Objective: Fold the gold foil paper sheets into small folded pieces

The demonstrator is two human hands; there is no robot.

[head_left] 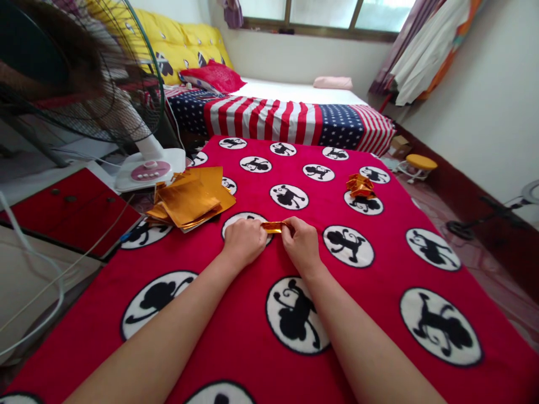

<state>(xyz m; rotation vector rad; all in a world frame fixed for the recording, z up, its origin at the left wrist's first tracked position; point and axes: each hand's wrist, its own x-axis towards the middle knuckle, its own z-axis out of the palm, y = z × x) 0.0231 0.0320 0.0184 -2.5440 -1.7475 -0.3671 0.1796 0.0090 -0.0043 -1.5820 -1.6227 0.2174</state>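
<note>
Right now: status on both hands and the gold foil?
Left hand, right hand: both pinching gold foil strip on red blanket. Foil sheet stack off left, folded foil pieces off right. Nothing obstructing.

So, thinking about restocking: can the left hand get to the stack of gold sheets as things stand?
Probably yes. The stack of gold sheets lies just beyond the left hand, with only bare blanket between; but that hand now pinches the gold strip.
</note>
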